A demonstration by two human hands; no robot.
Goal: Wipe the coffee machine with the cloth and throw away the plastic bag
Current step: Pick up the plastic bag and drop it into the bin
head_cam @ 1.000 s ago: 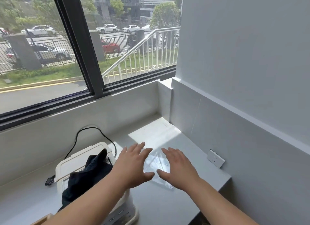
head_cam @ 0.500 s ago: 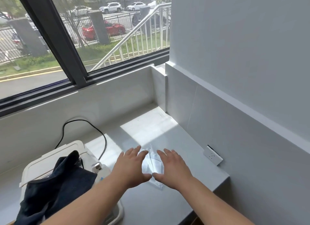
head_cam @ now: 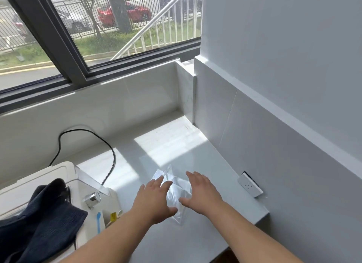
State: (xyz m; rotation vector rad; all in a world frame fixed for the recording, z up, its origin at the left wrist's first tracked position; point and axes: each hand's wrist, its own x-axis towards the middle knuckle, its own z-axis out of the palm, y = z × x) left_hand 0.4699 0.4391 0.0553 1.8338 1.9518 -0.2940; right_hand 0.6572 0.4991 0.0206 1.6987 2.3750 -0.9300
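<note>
plastic bag point(head_cam: 177, 192) crumpled on desk point(head_cam: 197, 241), long axis running away from person | both hands open, left hand point(head_cam: 154, 201), right hand point(head_cam: 199, 194), flanking it | cloth point(head_cam: 39, 219) draped on coffee machine point(head_cam: 82, 186)

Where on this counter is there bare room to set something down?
Free: the sunlit counter between the black cord and the back corner. Crowded: the coffee machine under the dark cloth, and both hands, left hand and right hand, at the plastic bag.

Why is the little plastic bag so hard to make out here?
Head view: the plastic bag is clear and lies on a white counter, showing only by faint glints and creases; a bright sun patch glares just behind it; both hands partly cover it.
</note>
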